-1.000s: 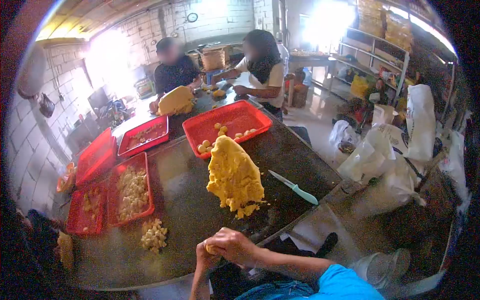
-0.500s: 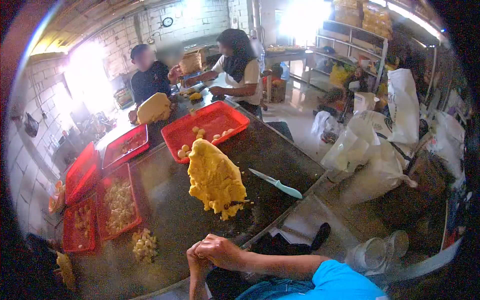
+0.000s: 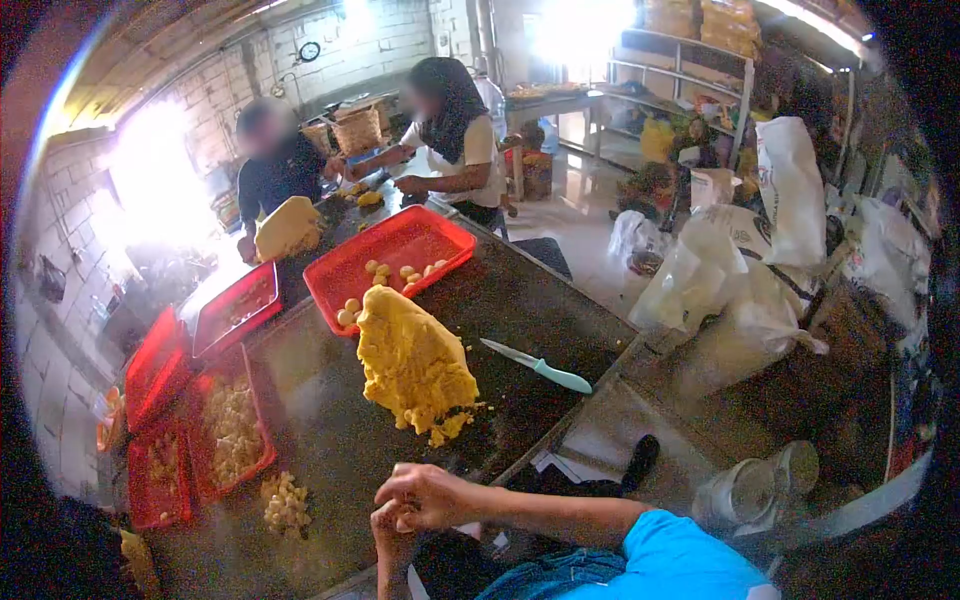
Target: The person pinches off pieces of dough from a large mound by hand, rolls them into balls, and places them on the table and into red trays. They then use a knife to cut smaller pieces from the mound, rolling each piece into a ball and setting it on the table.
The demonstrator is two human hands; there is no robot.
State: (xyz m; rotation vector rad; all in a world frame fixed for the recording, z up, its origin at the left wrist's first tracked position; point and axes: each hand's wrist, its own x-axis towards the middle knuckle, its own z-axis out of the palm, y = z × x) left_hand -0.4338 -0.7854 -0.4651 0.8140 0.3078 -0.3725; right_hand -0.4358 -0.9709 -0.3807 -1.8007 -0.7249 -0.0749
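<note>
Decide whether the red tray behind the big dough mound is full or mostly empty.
Mostly empty: the red tray holds only a few dough balls; most of its floor is bare.

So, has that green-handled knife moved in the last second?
No. The knife lies just as before, right of the dough mound; only the view shifted.

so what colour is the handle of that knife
Teal, a light blue-green: the knife handle shows in the head view.

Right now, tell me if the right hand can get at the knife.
Probably yes: only bare table lies between the right hand and the knife, though it is pressed against the left hand.
</note>
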